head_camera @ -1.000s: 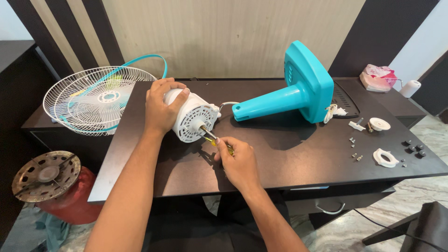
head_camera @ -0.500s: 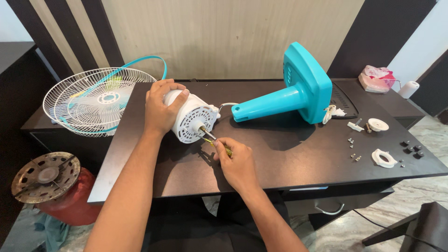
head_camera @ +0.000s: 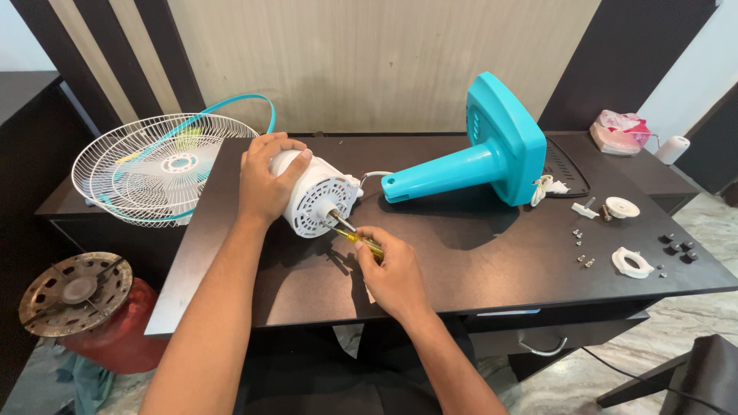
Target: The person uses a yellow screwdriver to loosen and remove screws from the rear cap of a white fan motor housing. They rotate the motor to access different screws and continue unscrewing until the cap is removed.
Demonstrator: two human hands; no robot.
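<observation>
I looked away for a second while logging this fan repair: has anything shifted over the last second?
Nothing visibly changed. The left hand still grips the white motor housing, and the right hand still holds the yellow-handled screwdriver with its tip at the housing's face. The teal fan stand, wire grille and small loose parts lie where they were on the dark table.

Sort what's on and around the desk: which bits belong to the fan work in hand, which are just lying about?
In hand:
- white motor housing, gripped by left hand
- yellow-handled screwdriver in right hand, tip at the housing
- teal fan base
- wire fan guards
- loose screws, white ring nut, black caps

Lying about:
- pink-and-white bag
- rusty disc beside the desk
- white roll
</observation>
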